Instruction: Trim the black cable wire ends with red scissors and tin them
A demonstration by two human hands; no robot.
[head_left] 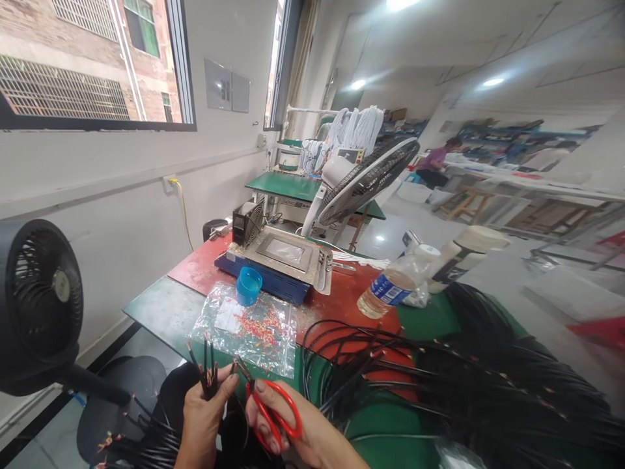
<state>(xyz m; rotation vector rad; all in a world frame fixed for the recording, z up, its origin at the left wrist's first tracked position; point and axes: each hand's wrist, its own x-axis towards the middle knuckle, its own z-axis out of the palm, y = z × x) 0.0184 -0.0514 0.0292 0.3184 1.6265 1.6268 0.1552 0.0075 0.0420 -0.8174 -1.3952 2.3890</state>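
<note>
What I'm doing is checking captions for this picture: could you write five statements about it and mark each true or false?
1. The right hand holds red-handled scissors. True.
2. The left hand is empty. False: the left hand holds black cables.
3. Red and yellow scraps lie on a clear plastic bag. True.
4. The plastic bottle has a red label. False: the bottle's label is blue and white.
5. A yellow cord hangs along the wall. True.
</note>
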